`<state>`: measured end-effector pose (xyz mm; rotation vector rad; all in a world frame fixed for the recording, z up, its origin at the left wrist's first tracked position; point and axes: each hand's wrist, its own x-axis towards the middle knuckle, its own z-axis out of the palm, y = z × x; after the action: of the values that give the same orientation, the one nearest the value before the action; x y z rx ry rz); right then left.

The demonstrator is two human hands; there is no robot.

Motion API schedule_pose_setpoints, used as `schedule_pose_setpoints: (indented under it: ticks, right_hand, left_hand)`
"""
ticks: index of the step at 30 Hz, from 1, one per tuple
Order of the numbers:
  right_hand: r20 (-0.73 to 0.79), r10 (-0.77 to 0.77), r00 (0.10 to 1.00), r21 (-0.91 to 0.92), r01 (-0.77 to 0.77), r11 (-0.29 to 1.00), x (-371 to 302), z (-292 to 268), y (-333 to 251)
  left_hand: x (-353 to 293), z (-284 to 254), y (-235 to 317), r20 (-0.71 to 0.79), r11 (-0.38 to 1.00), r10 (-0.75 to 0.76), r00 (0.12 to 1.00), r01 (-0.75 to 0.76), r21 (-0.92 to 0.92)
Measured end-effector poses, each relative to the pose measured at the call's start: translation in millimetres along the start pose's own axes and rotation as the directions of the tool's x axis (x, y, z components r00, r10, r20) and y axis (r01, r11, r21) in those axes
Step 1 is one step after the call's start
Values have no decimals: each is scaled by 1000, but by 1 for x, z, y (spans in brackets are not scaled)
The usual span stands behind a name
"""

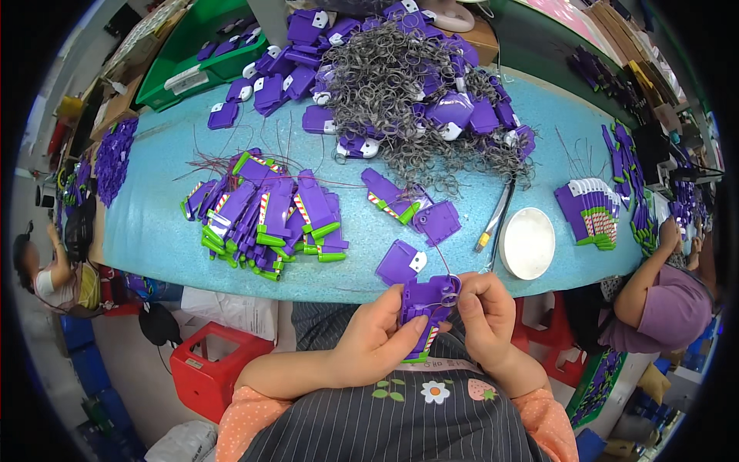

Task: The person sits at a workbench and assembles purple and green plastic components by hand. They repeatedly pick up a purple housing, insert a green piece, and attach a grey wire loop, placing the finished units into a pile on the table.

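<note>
My left hand (pixel 377 339) is closed around a purple plastic part (pixel 425 294) with a green end and a red-and-white striped edge, in front of my apron. At the part's upper right edge, my right hand (pixel 486 312) pinches a small grey wire coil (pixel 449 294); the fingertips partly hide it. A thin dark reddish wire runs up from the part. Just beyond lies a flat purple piece with a white tip (pixel 397 262). Farther off on the table are a purple-and-green part (pixel 389 196) and a purple piece (pixel 439 222), side by side.
A pile of purple-and-green parts (pixel 269 212) lies left on the blue table (pixel 165 165). Grey wire coils (pixel 392 69) heap over purple pieces at the back. On the right are a white bowl (pixel 526 243), a cutter knife (pixel 493 223) and a fanned row of parts (pixel 591 212). Co-workers sit both sides.
</note>
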<state>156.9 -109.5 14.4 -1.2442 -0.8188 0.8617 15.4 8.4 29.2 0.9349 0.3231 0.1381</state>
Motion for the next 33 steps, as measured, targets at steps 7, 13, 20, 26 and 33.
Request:
schedule_pose_setpoints:
  ticks: [7, 13, 20, 26, 33]
  right_hand:
    - [32, 318, 947, -9, -318, 948, 4, -21, -27]
    - [547, 435, 715, 170, -604, 779, 15, -37, -12]
    - [86, -182, 979, -884, 159, 440, 43, 21, 27]
    - [-197, 162, 967, -261, -211, 942, 12, 1, 7]
    - [136, 323, 937, 2, -327, 945, 3, 2, -5]
  left_hand:
    - [-3, -7, -3, 122, 917, -171, 978, 113, 383]
    - [-9, -22, -10, 386, 887, -68, 920, -122, 445]
    - [-40, -27, -11, 5, 959, -98, 995, 95, -267]
    - [-38, -30, -29, -102, 956, -207, 973, 179, -234]
    - [-25, -16, -33, -18, 980, -162, 987, 159, -119]
